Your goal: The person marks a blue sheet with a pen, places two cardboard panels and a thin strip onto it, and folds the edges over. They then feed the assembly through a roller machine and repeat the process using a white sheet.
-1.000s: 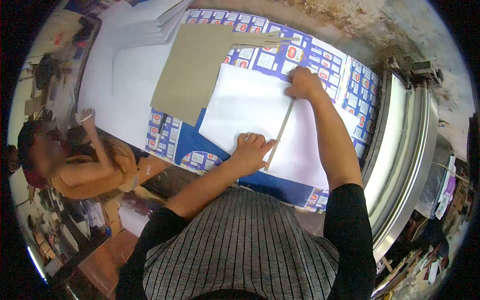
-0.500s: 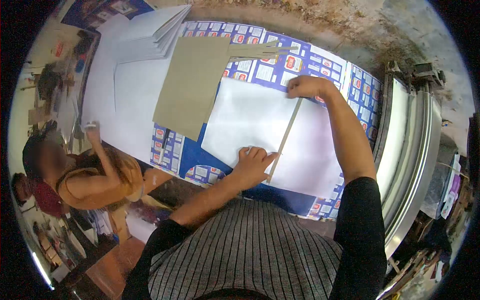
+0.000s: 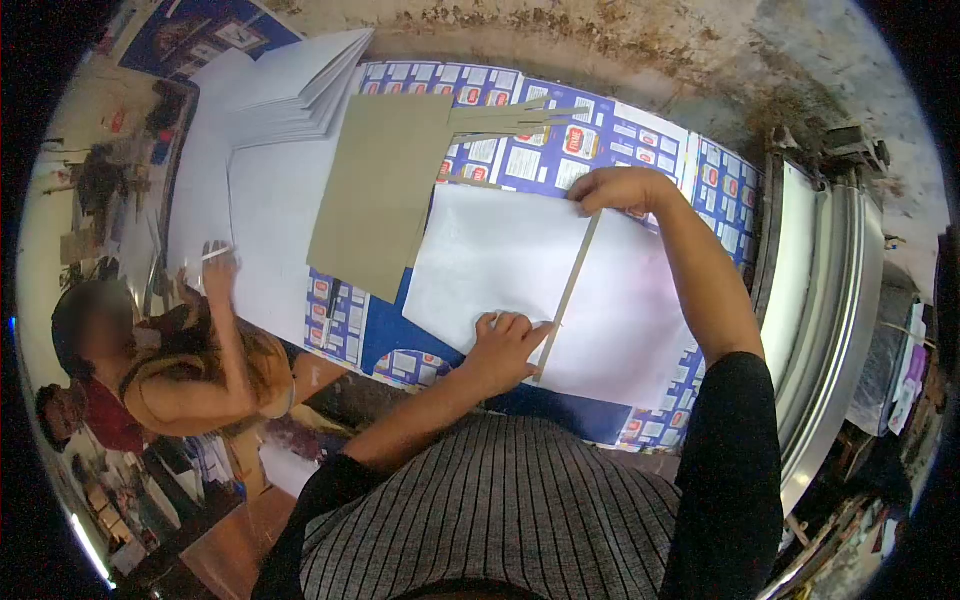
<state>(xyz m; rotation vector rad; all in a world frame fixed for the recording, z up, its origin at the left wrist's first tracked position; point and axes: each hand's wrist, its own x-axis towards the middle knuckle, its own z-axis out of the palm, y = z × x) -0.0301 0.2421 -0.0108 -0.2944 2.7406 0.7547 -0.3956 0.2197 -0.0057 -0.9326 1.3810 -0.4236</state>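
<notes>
A large white sheet [image 3: 480,250] lies before me, and a narrow grey-brown cardboard strip [image 3: 572,290] runs across it at a slant. My left hand [image 3: 505,348] rests on the sheet with its fingers spread, the index fingertip touching the strip near its lower end. At the far end of the strip, my right hand [image 3: 615,190] has its fingers curled down and pinched together at the strip's tip and the sheet's edge. The exact grip there is partly hidden by the hand itself.
Grey-brown cardboard sheets [image 3: 385,190] lie left of my sheet, with loose cardboard strips [image 3: 510,120] beside them. Farther left is a stack of white folded sheets [image 3: 300,100]. Printed blue paper [image 3: 580,140] covers the table. Another person [image 3: 200,385] works at left; a metal roller machine [image 3: 830,330] stands right.
The view has shifted slightly, so the table appears a little lower. My hands stay at the two ends of the strip. The other person's hand has moved right over the white sheets.
</notes>
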